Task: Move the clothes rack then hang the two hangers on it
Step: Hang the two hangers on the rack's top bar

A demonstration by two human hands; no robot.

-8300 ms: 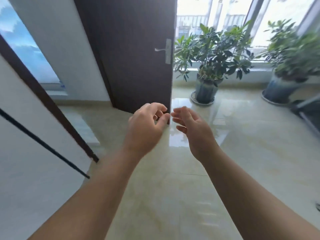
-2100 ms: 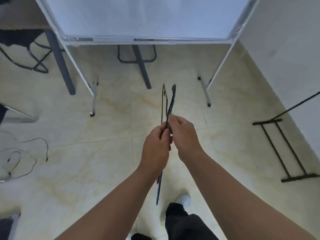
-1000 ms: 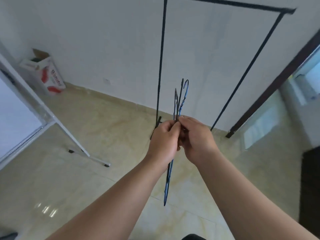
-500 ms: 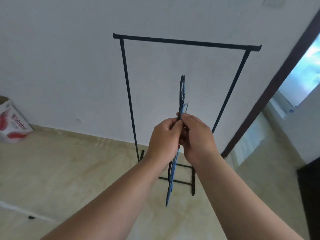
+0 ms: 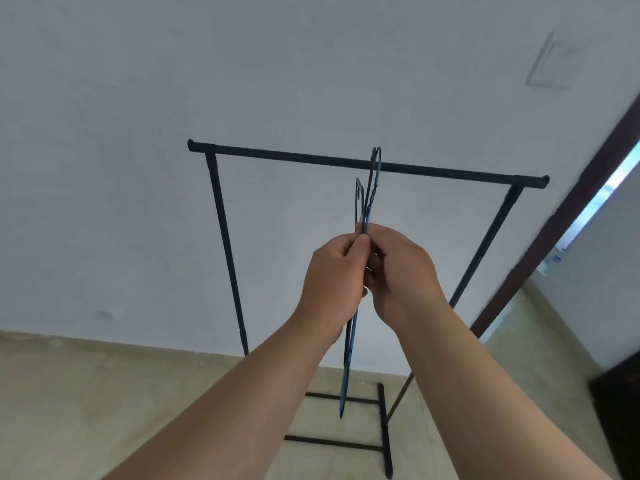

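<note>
Rack: black, upright against white wall, feet on tiled floor. Hangers: two, dark, edge-on, bunched together, hooks up; taller hook overlaps rack's top bar, contact unclear. Left hand, right hand: both pinching hanger necks, touching each other.

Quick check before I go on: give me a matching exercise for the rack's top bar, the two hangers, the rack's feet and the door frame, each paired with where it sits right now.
Things:
1. top bar
2. hangers
3. rack feet
4. door frame

Places:
A. pinched between the left hand and the right hand
B. on the tiled floor by the wall
D. slanting up the right edge of the view
C. level across the wall, above the hands

Pairs: 1-C, 2-A, 3-B, 4-D
</note>
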